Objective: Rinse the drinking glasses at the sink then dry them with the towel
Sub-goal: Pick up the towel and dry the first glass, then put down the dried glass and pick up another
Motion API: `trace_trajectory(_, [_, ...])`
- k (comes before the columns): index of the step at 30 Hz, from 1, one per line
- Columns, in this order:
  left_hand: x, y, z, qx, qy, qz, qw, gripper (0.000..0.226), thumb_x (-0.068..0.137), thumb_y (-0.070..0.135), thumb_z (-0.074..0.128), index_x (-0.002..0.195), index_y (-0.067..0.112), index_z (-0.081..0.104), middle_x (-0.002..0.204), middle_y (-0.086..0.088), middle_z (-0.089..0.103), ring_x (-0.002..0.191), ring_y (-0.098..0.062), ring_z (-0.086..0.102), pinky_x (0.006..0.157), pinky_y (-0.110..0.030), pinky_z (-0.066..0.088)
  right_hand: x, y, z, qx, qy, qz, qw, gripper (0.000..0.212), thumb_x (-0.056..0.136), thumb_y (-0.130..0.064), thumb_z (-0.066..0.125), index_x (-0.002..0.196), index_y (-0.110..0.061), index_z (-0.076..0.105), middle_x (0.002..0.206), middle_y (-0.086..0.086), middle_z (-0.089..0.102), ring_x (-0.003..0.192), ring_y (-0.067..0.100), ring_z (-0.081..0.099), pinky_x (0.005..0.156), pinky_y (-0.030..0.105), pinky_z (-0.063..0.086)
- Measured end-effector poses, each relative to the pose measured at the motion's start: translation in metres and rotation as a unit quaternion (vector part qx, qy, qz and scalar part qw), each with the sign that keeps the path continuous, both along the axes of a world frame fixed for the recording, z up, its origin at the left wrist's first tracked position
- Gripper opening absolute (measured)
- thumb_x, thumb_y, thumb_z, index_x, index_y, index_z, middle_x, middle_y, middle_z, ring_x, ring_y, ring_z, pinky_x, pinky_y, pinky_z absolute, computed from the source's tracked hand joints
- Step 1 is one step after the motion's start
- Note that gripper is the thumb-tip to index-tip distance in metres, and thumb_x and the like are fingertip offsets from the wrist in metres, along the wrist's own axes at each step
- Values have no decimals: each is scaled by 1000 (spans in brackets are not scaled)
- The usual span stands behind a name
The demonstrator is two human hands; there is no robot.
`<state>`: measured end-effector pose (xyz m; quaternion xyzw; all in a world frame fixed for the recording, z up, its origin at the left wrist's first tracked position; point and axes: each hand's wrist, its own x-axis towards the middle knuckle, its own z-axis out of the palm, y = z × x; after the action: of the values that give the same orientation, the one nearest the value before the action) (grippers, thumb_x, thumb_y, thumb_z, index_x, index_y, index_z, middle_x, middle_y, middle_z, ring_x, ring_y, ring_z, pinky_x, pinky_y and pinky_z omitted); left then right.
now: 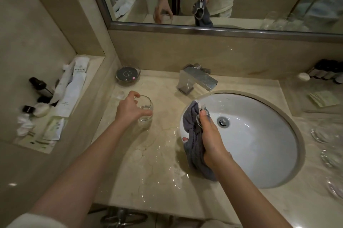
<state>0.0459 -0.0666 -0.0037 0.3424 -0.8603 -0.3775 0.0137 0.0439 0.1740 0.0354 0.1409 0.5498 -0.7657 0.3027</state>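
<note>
We begin with the marble counter [157, 162], wet in streaks and puddles between our two arms, and the white sink [259, 144] set into it at the right under the chrome faucet [196, 79]. At the far right edge we make out more glasses [332, 155], blurred and hard to count. Our right hand [209, 138] is closed tight round the grey towel [194, 146], bunched at the sink's left rim, soft and limp enough to push into a tumbler. Our left hand [131, 110] is curled over the drinking glass [145, 114], which stands upright on the counter left of the sink; fingertips sit at the rim and side, half closed, though we cannot tell whether they bear its weight. We judge the glass light, rigid, brittle and, if wet, slick, so we would grip its rounded body with fingers spread rather than pinch the thin rim, and keep it clear of the hard stone edge while we work the towel inside.
</note>
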Motion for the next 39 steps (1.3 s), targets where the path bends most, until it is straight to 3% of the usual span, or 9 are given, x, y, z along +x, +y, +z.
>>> trace_trajectory(4, [-12,-9,-7,3,-15,-2,1000,73,59,24,90,122,18,52,117,-10,61,94,-19,53,76,-26,37,-5,-7,-7,9,-5,-2,1000,33,99,-44,44,126,-29,54,102,-9,69,81,14,68,81,45,53])
trace_trajectory(10, [-24,-18,-13,31,-36,-2,999,80,52,27,93,121,16,53,116,-12,60,95,-20,53,78,-26,37,-11,-12,-14,22,-6,-3,1000,40,98,-46,44,133,-28,53,107,-6,70,88,20,69,86,48,53])
trace_trajectory(14, [-27,-19,-18,28,-43,-12,999,75,58,20,92,122,17,53,120,-12,59,98,-19,52,79,-26,38,-11,-13,-17,25,-6,-11,1000,40,98,-45,44,133,-27,53,101,-7,71,80,18,68,81,45,55])
trace_trajectory(19, [-29,-17,-23,13,-64,-31,997,80,63,24,89,130,16,46,127,-14,56,114,-28,53,84,-30,40,-11,-10,-19,37,-3,-19,999,43,98,-46,45,136,-27,51,120,-4,65,109,20,64,101,49,48])
trace_trajectory(22, [-27,-5,-17,-75,-65,-53,994,88,64,30,87,137,14,42,135,-12,49,127,-31,43,96,-41,42,-11,-7,-19,35,-1,-32,999,44,97,-47,45,136,-28,51,126,-3,63,114,21,62,103,49,45])
trace_trajectory(25, [-27,22,-3,-96,20,-94,991,72,72,32,82,133,13,49,134,-10,52,127,-29,42,102,-42,39,-11,0,-12,30,0,-46,998,46,97,-49,44,136,-27,51,125,-1,64,109,25,65,89,44,55])
trace_trajectory(29, [-36,78,18,-30,68,-194,978,40,79,29,77,114,12,65,118,-4,66,113,-20,58,91,-29,43,-13,34,4,18,20,-101,995,48,95,-50,43,135,-25,53,123,2,66,95,24,69,75,40,59])
trace_trajectory(34, [-59,172,38,35,104,-290,951,35,83,27,74,114,13,65,117,1,65,111,-12,58,86,-18,37,-13,99,26,-4,73,-198,978,43,92,-52,44,125,-29,59,104,2,74,77,22,70,71,43,56])
trace_trajectory(39, [-100,266,49,47,123,-370,920,33,84,24,72,114,12,65,118,-2,66,112,-15,59,88,-23,42,-12,167,37,13,113,-274,955,52,75,-56,47,120,-33,60,107,-11,72,90,13,71,67,34,56])
